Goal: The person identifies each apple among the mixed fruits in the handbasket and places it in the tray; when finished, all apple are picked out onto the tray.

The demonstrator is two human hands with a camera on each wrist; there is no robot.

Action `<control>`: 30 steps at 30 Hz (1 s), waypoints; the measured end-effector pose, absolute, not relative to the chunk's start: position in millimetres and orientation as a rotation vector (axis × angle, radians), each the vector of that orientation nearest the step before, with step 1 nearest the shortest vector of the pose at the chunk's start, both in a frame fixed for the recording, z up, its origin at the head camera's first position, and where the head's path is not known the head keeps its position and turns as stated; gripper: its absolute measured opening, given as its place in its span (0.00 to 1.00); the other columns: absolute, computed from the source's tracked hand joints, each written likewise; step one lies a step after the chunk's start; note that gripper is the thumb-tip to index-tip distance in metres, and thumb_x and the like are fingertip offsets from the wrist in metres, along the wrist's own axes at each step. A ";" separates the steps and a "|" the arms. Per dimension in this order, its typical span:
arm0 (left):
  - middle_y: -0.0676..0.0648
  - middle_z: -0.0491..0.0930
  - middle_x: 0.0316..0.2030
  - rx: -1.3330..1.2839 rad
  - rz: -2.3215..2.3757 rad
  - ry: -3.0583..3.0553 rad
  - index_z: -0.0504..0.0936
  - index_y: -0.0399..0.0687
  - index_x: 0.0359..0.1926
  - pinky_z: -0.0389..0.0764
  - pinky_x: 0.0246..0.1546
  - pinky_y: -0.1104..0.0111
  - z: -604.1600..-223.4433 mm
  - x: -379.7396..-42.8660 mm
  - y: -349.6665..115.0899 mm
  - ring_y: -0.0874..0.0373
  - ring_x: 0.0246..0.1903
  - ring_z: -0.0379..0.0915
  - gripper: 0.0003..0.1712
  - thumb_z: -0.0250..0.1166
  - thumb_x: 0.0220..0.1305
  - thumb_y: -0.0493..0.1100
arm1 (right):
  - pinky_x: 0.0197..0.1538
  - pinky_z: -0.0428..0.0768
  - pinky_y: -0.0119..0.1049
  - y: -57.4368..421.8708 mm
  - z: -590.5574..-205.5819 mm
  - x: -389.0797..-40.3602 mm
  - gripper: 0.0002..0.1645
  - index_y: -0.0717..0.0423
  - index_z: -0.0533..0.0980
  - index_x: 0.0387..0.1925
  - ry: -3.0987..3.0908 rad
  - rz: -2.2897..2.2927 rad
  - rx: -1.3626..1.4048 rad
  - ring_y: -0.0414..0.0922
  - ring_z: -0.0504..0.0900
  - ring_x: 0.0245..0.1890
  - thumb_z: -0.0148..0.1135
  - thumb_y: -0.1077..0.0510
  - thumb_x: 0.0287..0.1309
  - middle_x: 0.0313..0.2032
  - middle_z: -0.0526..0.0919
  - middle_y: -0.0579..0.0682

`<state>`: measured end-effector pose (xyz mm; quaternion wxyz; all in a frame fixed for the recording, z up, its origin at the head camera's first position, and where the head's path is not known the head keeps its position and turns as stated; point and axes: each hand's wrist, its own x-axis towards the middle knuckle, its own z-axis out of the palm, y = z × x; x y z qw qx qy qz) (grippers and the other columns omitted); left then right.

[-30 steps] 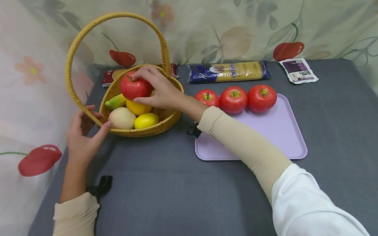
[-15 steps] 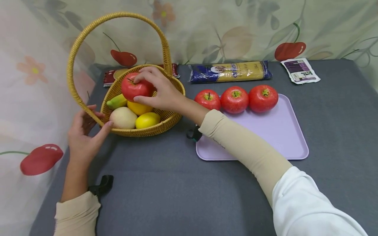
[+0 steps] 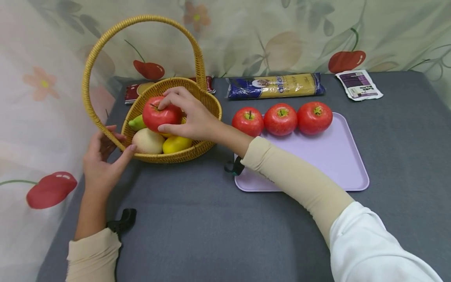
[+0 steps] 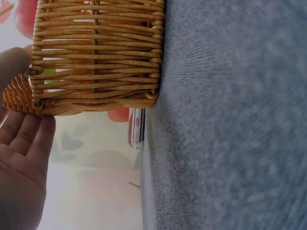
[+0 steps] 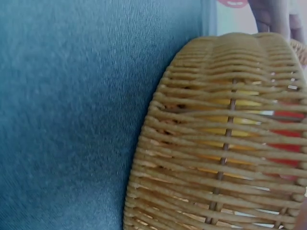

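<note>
My right hand [image 3: 193, 117] grips a red apple [image 3: 155, 117] from above, over the woven basket [image 3: 172, 158]. Beneath it in the basket are a pale peach [image 3: 147, 141], a yellow lemon [image 3: 177, 145] and a green-tipped banana [image 3: 137, 123]; another yellow fruit is mostly hidden by the apple. My left hand [image 3: 102, 164] holds the basket's left rim at the foot of its tall handle [image 3: 141, 18]. The left wrist view has fingers [image 4: 41, 139] behind the rim and the thumb in front. Through the weave [image 5: 216, 143], red and yellow show in the right wrist view.
A lilac tray [image 3: 327, 168] lies to the right, with three red apples [image 3: 280, 119] along its back edge. Behind stand a blue-and-yellow pasta pack [image 3: 276, 86], a white-and-purple packet [image 3: 358, 85] and a dark red packet [image 3: 133, 92] partly behind the basket. Grey cloth [image 3: 211, 227] covers the table.
My right hand has shifted slightly down and nearer with the apple, which now covers more of the yellow fruit beneath. My left hand keeps its hold on the basket.
</note>
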<state>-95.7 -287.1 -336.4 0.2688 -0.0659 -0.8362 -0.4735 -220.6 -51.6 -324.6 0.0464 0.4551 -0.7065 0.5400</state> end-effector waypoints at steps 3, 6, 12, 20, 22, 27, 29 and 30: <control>0.43 0.79 0.45 -0.189 -1.273 -2.247 0.73 0.31 0.61 0.77 0.53 0.76 -334.9 -94.7 -285.4 0.59 0.47 0.77 0.32 0.72 0.54 0.27 | 0.55 0.78 0.31 -51.0 -324.9 -215.2 0.21 0.60 0.78 0.47 -2.138 1.671 1.396 0.44 0.67 0.60 0.75 0.57 0.54 0.57 0.69 0.56; 0.43 0.79 0.45 -0.184 -1.271 -2.247 0.73 0.30 0.61 0.77 0.53 0.76 -334.7 -94.6 -284.7 0.59 0.47 0.77 0.32 0.72 0.54 0.27 | 0.54 0.79 0.31 -48.9 -324.5 -210.0 0.21 0.60 0.79 0.47 -2.125 1.700 1.392 0.44 0.67 0.60 0.76 0.57 0.53 0.57 0.69 0.56; 0.44 0.79 0.45 -0.163 -1.266 -2.262 0.73 0.33 0.62 0.76 0.54 0.75 -335.7 -94.8 -285.9 0.59 0.48 0.77 0.33 0.73 0.54 0.27 | 0.53 0.81 0.33 -38.1 -323.1 -196.8 0.22 0.60 0.78 0.47 -2.093 1.766 1.362 0.44 0.67 0.62 0.76 0.59 0.52 0.59 0.69 0.57; 0.41 0.79 0.46 -0.147 -1.262 -2.284 0.73 0.34 0.62 0.76 0.54 0.75 -334.0 -92.5 -284.7 0.59 0.48 0.76 0.33 0.72 0.55 0.27 | 0.51 0.83 0.37 -15.6 -322.6 -175.7 0.23 0.60 0.78 0.47 -2.043 1.870 1.321 0.44 0.67 0.62 0.77 0.61 0.50 0.60 0.68 0.55; 0.41 0.79 0.46 -0.149 -1.264 -2.281 0.73 0.34 0.62 0.76 0.54 0.75 -335.1 -93.2 -285.5 0.59 0.48 0.76 0.33 0.72 0.54 0.27 | 0.51 0.83 0.38 -9.4 -322.3 -170.5 0.23 0.60 0.78 0.47 -2.006 1.875 1.322 0.44 0.68 0.62 0.78 0.62 0.49 0.60 0.69 0.55; 0.40 0.79 0.46 -0.148 -1.265 -2.275 0.73 0.34 0.62 0.76 0.54 0.75 -338.3 -95.4 -288.4 0.59 0.47 0.76 0.33 0.72 0.54 0.27 | 0.52 0.83 0.41 7.9 -321.1 -159.1 0.23 0.61 0.78 0.46 -1.926 1.841 1.361 0.47 0.69 0.62 0.78 0.65 0.47 0.60 0.69 0.58; 0.40 0.78 0.46 -0.155 -1.265 -2.272 0.73 0.34 0.62 0.76 0.54 0.75 -338.0 -95.5 -288.2 0.59 0.47 0.76 0.33 0.72 0.54 0.27 | 0.52 0.83 0.42 14.9 -320.7 -155.8 0.24 0.60 0.78 0.46 -1.925 1.832 1.373 0.48 0.69 0.62 0.78 0.66 0.47 0.60 0.69 0.58; 0.39 0.78 0.46 -0.158 -1.265 -2.270 0.73 0.34 0.62 0.76 0.54 0.75 -338.0 -95.5 -288.2 0.58 0.47 0.76 0.34 0.72 0.54 0.27 | 0.52 0.83 0.42 18.3 -321.2 -154.5 0.24 0.60 0.78 0.46 -1.930 1.832 1.375 0.48 0.69 0.62 0.78 0.66 0.47 0.60 0.69 0.58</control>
